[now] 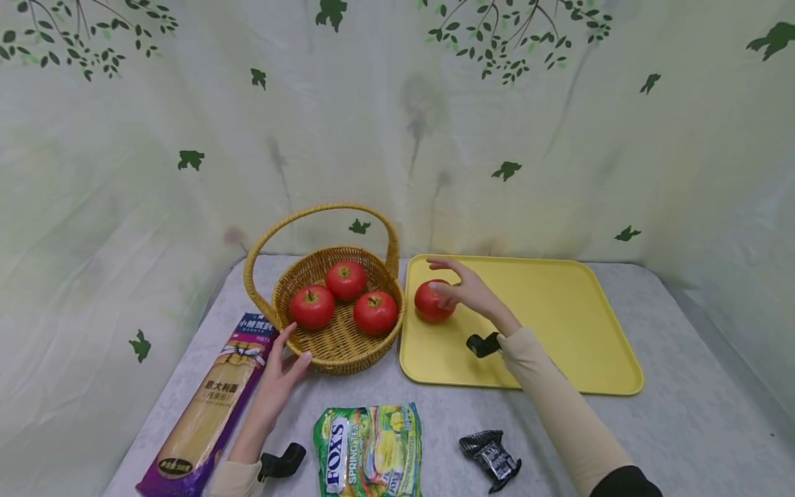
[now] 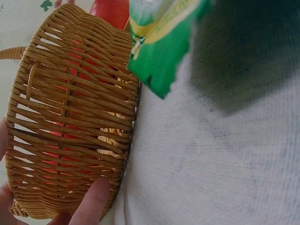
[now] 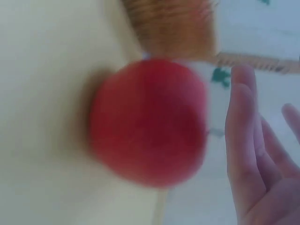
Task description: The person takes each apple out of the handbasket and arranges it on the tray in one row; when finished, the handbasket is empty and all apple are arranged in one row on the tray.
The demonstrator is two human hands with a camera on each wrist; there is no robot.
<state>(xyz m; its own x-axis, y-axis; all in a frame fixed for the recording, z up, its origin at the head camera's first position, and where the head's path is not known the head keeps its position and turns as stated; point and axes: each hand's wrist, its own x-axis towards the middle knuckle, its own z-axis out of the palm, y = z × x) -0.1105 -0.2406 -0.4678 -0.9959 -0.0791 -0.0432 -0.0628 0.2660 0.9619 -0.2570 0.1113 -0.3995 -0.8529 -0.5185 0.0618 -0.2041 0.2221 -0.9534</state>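
Observation:
A wicker basket (image 1: 341, 359) with an arched handle holds three red apples (image 1: 312, 307). My left hand (image 1: 278, 379) touches its near left side, thumb and fingers spread against the rim and wall. In the left wrist view, a fingertip (image 2: 96, 199) rests low on the woven wall (image 2: 70, 126). Another red apple (image 1: 430, 308) sits at the left end of a yellow tray (image 1: 528, 324). Over that apple is my right hand (image 1: 475, 293), fingers extended and apart. In the right wrist view, a gap shows between the fingers (image 3: 243, 126) and the blurred apple (image 3: 150, 124).
A long pack of pasta (image 1: 211, 407) lies left of the basket, beside my left forearm. In front are a green FOX'S candy bag (image 1: 369, 449) and a small black wrapped packet (image 1: 492, 457). Behind the table hangs a leaf-printed curtain (image 1: 385, 124).

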